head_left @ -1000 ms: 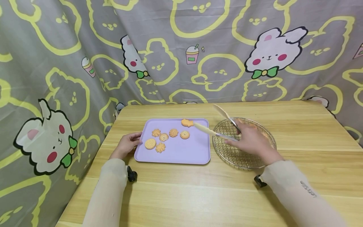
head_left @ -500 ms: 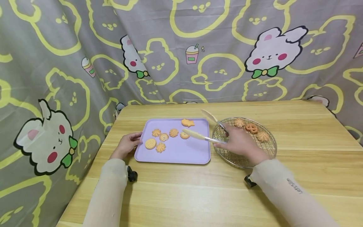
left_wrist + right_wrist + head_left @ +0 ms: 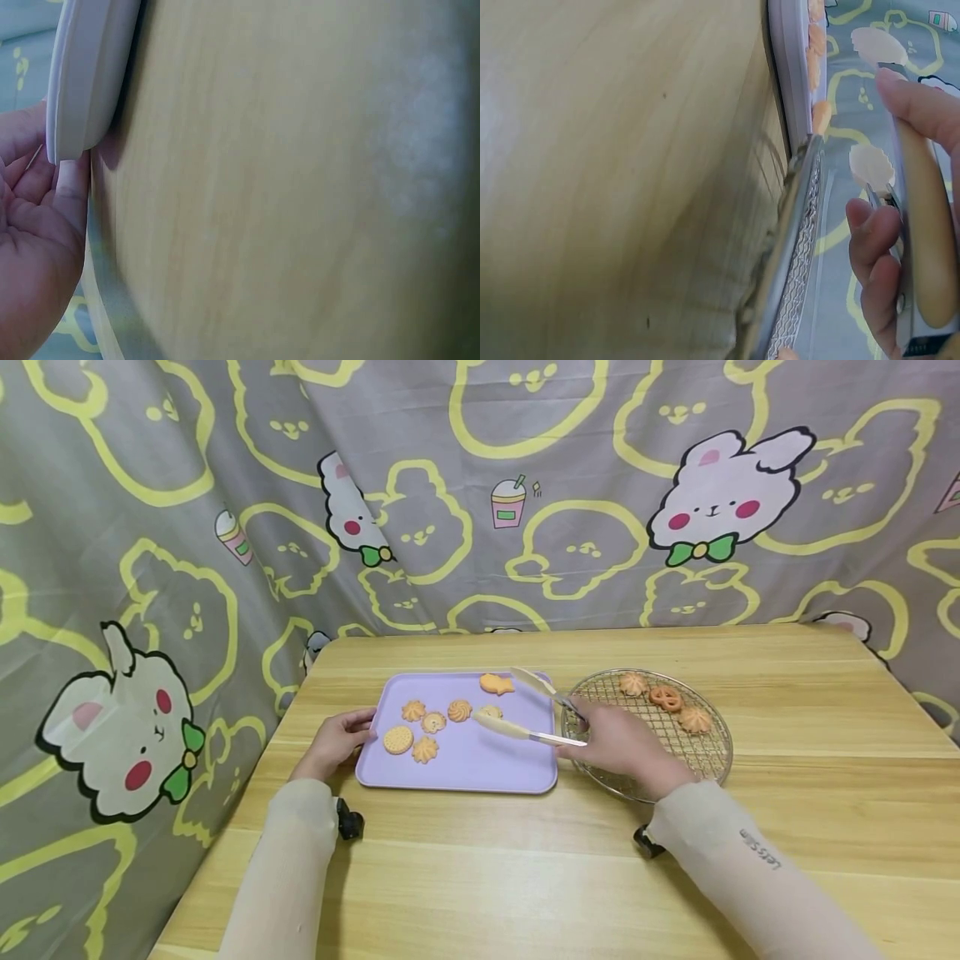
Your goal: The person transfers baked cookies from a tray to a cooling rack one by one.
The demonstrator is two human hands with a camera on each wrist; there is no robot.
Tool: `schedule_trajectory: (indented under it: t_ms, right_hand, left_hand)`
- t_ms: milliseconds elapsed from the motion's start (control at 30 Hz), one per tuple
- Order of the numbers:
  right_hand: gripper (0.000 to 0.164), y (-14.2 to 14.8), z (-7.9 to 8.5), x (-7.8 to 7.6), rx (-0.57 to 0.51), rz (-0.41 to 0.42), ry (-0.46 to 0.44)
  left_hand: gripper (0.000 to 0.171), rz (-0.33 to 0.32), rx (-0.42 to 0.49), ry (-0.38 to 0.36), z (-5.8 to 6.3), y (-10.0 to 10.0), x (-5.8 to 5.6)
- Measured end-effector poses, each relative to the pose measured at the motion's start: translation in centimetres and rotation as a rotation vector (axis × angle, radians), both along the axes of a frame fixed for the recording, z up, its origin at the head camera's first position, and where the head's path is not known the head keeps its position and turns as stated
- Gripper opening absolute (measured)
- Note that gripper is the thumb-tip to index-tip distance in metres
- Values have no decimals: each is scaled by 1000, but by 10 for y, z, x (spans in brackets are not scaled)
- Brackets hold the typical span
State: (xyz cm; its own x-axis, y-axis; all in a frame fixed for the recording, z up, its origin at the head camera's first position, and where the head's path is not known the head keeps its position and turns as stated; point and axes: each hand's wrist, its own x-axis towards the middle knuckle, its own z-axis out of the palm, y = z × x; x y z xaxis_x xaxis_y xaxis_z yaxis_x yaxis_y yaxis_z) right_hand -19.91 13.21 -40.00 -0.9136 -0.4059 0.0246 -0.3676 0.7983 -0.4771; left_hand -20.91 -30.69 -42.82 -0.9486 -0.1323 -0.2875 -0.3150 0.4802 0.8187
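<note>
Gray cloth [image 3: 581, 572] with cute drawings hangs behind a wooden bench [image 3: 480, 868]. On the bench sit a purple tray [image 3: 480, 768] and, just to its right, a round wire rack [image 3: 705, 756]. The left hand [image 3: 335, 745] holds the left edge of the tray, with its thumb and fingers bent at the rim. The right hand [image 3: 618, 739] is over the left part of the rack, and its fingers are curled round the tongs [image 3: 517, 731]. The tips of the tongs are spread wide over the tray, and they pinch nothing. One tip hides part of a round cookie [image 3: 492, 711], and the other is just beside the fish cookie [image 3: 496, 683]. I cannot tell if a tip touches either one.

Seven cookies [image 3: 425, 750] lie on the tray. Three show on the rack: a pretzel cookie [image 3: 665, 698] between two star cookies [image 3: 696, 720]. To me the job looks partly done — the three on the rack seem finished, and the seven on the tray seem left, since the tongs' tips are over there. No cookie is picked up right now.
</note>
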Motion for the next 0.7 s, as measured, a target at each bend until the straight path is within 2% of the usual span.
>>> schedule_trajectory:
  t_ms: [467, 700]
  right_hand:
    - [80, -14, 4, 2, 75, 78, -3]
    - [79, -19, 5, 2, 129, 86, -19]
  left_hand:
    - [47, -9, -12, 4, 2, 2, 1]
    - [47, -10, -22, 15, 1, 0, 1]
